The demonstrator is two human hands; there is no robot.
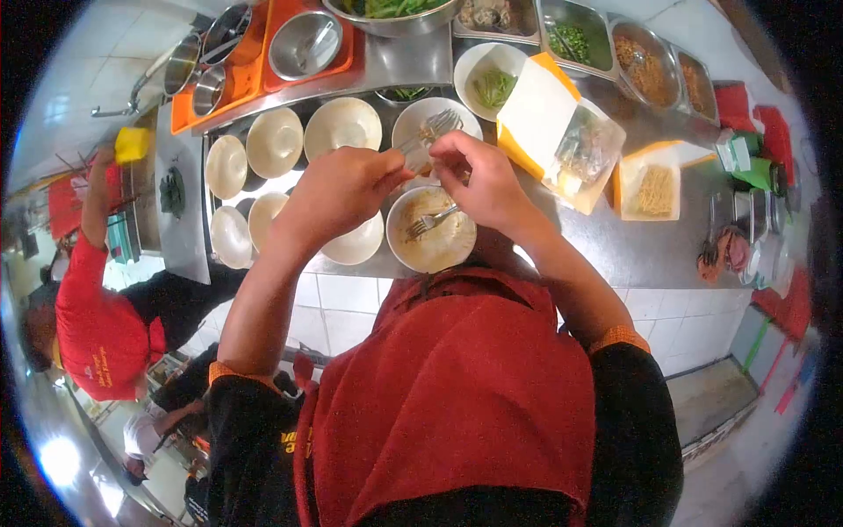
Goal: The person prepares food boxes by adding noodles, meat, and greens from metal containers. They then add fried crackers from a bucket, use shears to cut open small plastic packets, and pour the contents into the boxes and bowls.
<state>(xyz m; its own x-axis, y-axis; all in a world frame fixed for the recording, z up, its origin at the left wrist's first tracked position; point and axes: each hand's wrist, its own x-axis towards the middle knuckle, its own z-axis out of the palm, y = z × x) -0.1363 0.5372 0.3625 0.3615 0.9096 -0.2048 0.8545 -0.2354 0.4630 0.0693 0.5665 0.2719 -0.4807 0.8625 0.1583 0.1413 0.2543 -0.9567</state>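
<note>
Both hands are raised over the counter, close together, with a thin clear plastic piece [416, 159] between them. My left hand [338, 195] pinches its left side. On its right side my right hand [481, 180] has its thumb and index finger pressed together. Below them a white bowl [450, 249] with brown residue holds a fork [430, 221]. Behind the hands, another white bowl [411, 117] has a fork [439, 126] with some food in it. The plastic partly hides that bowl.
Several white bowls [342, 127] stand at the left. Behind are an orange tray [345, 63] with metal bowls and metal pans [575, 39] of food. At the right are an open box [536, 114] and a noodle box [652, 191]. A co-worker in red [101, 325] stands far left.
</note>
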